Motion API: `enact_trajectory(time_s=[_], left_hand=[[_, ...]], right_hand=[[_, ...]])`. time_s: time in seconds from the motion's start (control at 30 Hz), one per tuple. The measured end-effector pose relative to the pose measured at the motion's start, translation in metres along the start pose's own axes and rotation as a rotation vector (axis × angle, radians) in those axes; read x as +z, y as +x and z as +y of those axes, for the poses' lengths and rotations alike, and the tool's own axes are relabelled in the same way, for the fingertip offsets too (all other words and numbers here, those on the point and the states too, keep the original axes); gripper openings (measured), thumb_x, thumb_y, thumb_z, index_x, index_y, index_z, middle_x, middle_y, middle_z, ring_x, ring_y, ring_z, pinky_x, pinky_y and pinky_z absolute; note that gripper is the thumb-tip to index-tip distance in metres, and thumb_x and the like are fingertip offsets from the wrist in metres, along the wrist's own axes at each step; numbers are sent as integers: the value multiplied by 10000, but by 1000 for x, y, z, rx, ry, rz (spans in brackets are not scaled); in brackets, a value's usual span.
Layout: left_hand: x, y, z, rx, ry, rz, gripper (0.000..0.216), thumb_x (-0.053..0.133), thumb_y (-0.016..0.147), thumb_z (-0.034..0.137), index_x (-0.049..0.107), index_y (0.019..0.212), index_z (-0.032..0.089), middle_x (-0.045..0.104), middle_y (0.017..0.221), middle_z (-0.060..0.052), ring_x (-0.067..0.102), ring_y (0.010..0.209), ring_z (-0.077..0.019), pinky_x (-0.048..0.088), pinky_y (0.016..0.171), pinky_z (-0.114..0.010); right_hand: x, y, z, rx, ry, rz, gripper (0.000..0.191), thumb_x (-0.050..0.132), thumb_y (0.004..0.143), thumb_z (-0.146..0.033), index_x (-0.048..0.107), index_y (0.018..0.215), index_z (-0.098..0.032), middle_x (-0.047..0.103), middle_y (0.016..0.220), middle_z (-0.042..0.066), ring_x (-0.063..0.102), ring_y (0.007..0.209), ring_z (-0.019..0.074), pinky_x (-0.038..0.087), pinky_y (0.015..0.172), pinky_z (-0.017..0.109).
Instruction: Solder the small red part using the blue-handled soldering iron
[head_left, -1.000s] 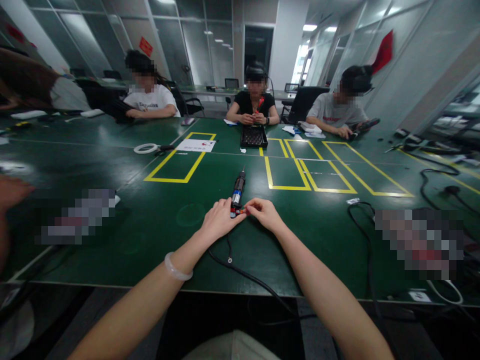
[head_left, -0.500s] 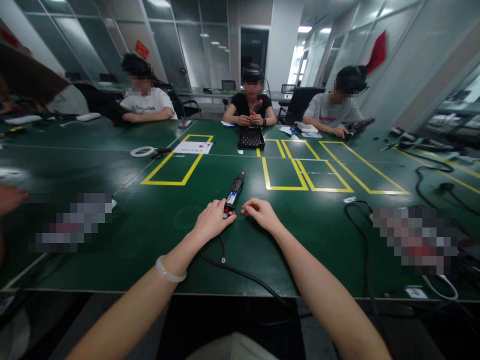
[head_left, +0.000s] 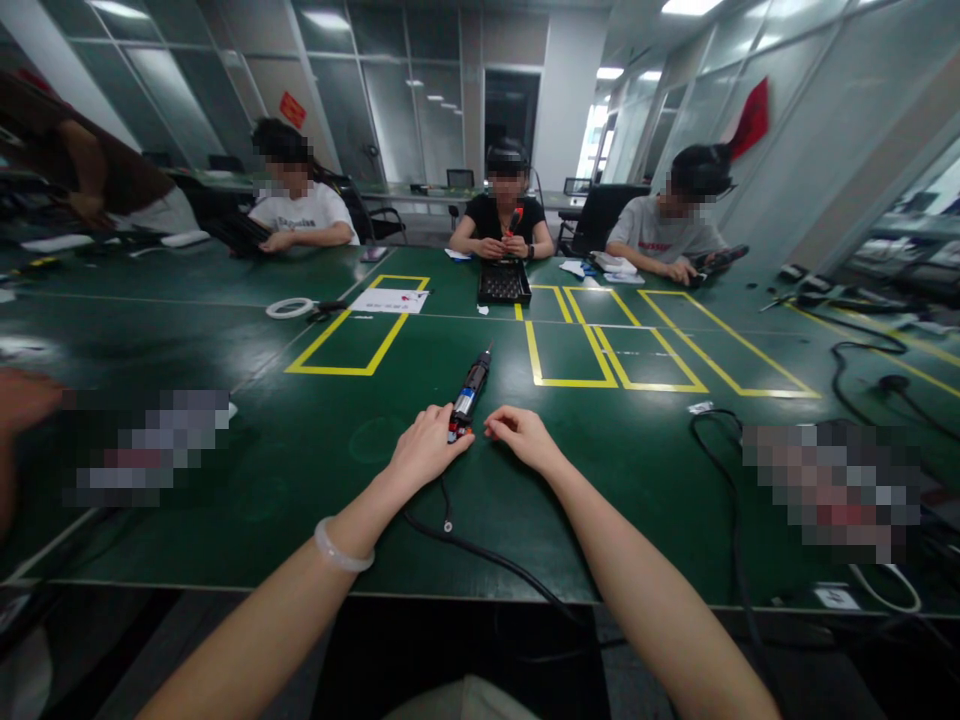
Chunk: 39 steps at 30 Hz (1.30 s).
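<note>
A black electric screwdriver [head_left: 469, 388] with a blue label lies on the green table [head_left: 315, 440], its tip pointing away from me. My left hand [head_left: 427, 447] rests on the table with curled fingers touching the tool's near end, where the black cable [head_left: 480, 545] comes out. My right hand [head_left: 520, 436] sits just to the right of that end, fingers curled in a pinch with a small red thing at the fingertips that I cannot make out. A pale bangle [head_left: 337, 547] is on my left wrist.
Yellow tape rectangles [head_left: 360, 335] mark the table ahead. A black tray [head_left: 504, 283], a tape roll [head_left: 289, 308] and a white sheet [head_left: 390, 300] lie further off. Three people sit at the far side. More black cables [head_left: 720, 440] lie at the right.
My right hand has come off the tool's near end and sits a little to its right. The screwdriver has tilted slightly rightward. The view has shifted a little.
</note>
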<state>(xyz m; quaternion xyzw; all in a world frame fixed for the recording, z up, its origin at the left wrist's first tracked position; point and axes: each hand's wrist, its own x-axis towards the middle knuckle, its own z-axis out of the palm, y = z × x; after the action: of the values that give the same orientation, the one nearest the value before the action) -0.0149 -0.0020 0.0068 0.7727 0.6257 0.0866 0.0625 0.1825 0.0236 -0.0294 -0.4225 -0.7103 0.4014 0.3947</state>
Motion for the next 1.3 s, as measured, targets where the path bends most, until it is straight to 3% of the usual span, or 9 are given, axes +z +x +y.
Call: enact_trajectory(time_s=[0.7, 0.87, 1.0, 1.13, 1.3], left_hand=[[-2, 13, -10, -99, 56, 72, 528, 433, 906, 542, 505, 1277, 174, 555, 1191, -143, 542, 1059, -296, 471, 813, -376], [-5, 8, -8, 66, 109, 232, 492, 532, 888, 419, 475, 1323, 196, 463, 1344, -131, 476, 1141, -298, 425, 922, -399], [-8, 6, -4, 216, 147, 255, 331, 505, 911, 320, 559, 1224, 228, 514, 1240, -109, 486, 1096, -282, 410, 923, -407], [-7, 6, -3, 248, 159, 246, 293, 479, 922, 302, 595, 1181, 228, 540, 1188, -107, 495, 1080, -275, 401, 938, -414], [-2, 8, -5, 168, 122, 273, 402, 522, 900, 333, 539, 1293, 251, 481, 1341, -110, 446, 1215, -291, 371, 1014, -425]], right_hand=[[-1, -1, -3, -4, -52, -18, 153, 535, 871, -236, 668, 875, -160, 698, 760, 24, 616, 669, 127, 457, 668, 238], [-1, -1, -4, -12, -52, -24, 153, 532, 874, -240, 666, 873, -168, 695, 758, 17, 610, 666, 124, 456, 672, 236], [-1, -1, -4, -9, -52, -21, 152, 530, 874, -240, 663, 870, -166, 692, 751, 15, 606, 662, 123, 455, 667, 233], [-1, -1, -5, -8, -47, -23, 145, 532, 870, -232, 659, 860, -162, 693, 753, 18, 608, 661, 123, 452, 661, 231], [-2, -1, -4, 0, -32, -26, 140, 533, 866, -227, 657, 858, -163, 693, 755, 19, 619, 675, 127, 459, 665, 234]])
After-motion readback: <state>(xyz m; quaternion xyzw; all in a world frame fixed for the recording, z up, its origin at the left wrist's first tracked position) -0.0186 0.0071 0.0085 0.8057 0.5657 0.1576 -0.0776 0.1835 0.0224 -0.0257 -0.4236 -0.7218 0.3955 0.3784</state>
